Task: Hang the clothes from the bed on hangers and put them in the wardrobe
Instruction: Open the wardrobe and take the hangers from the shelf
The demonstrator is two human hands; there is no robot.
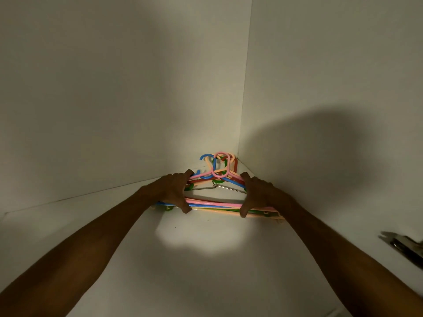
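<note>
A stack of several plastic hangers [215, 205] in pink, blue, orange, green and red, with a wire one among them, lies on the white wardrobe shelf [201, 259] in the far right corner, hooks pointing at the corner. My left hand [175, 193] grips the stack's left side, fingers over the top arms and thumb under the bottom bars. My right hand [257, 194] grips the right side the same way. No clothes are in view.
White wardrobe walls close in at the back [128, 92] and on the right [332, 88]. A metal hinge [405, 247] sticks out at the right edge. The shelf is dim, with a bright patch of light in front of the hangers.
</note>
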